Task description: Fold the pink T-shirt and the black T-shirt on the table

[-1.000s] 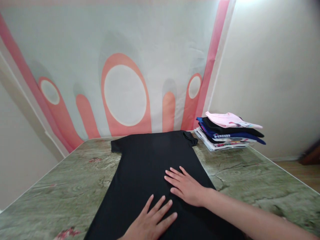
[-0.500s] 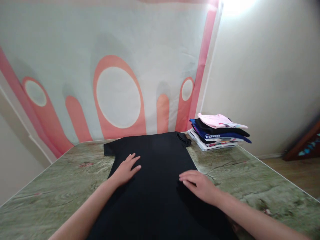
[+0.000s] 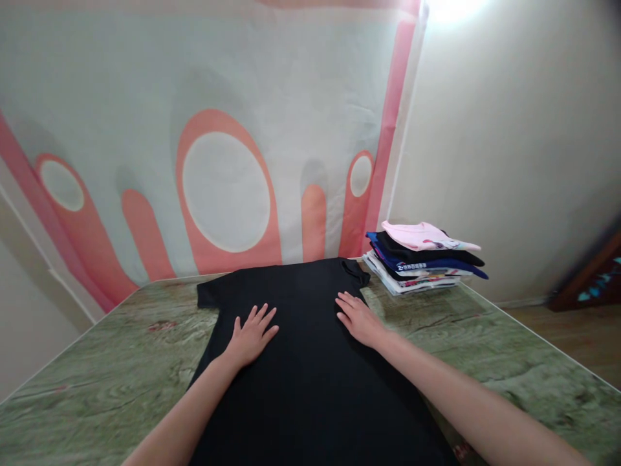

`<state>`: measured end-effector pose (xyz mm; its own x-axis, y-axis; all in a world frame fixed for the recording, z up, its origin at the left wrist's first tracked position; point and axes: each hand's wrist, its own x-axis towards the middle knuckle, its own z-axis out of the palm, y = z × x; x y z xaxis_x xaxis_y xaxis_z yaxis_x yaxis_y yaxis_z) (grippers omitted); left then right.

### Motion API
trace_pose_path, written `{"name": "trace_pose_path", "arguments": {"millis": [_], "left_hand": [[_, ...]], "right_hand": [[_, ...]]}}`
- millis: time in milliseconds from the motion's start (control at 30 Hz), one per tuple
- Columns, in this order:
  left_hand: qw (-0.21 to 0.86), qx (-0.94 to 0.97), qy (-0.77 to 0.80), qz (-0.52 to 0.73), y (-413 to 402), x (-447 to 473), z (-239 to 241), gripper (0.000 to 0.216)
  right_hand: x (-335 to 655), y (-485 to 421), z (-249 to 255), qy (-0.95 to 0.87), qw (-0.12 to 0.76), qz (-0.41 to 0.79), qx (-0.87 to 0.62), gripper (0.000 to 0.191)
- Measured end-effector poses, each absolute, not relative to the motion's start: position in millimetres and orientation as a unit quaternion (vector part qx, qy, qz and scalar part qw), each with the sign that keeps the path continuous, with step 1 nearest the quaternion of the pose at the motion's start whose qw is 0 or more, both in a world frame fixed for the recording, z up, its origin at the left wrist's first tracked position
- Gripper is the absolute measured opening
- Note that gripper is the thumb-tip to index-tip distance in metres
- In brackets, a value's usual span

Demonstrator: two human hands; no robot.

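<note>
A black T-shirt (image 3: pixel 310 382) is spread out on the table, its sleeves toward the far edge and its near end running out of view at the bottom. On the left part of the shirt, my left hand (image 3: pixel 251 338) lies with fingers spread. My right hand (image 3: pixel 358 320) rests palm down near the shirt's right side, a little below the right sleeve, its fingers stretched out. Neither hand grips the cloth. The right sleeve is slightly bunched, while the left one lies flat.
A stack of folded clothes (image 3: pixel 424 259), with a pink one on top, sits at the table's far right. The wood-patterned table (image 3: pixel 111 369) meets a wall hanging (image 3: pixel 291 129) with orange shapes at the back. Wooden floor (image 3: pixel 557 330) shows on the right.
My right hand has moved forward over the shirt and its fingers have straightened. My left hand has shifted slightly toward me and spread its fingers flat. The shirt looks much the same.
</note>
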<state>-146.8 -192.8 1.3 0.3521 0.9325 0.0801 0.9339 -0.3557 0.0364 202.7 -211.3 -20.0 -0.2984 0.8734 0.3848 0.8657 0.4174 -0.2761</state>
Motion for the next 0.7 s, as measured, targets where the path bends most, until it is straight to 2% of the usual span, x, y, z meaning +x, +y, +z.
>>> {"name": "trace_pose_path", "arguments": {"millis": [200,700], "left_hand": [[0.041,-0.794,-0.606,-0.025,-180,-169,-3,0.053],[0.047,-0.795,-0.605,-0.021,-187,-170,-5,0.053]], "right_hand": [[205,-211,-24,-0.803,0.181,0.042,-0.566,0.056],[211,-215,-30,-0.801,0.216,0.036,-0.557,0.049]]}}
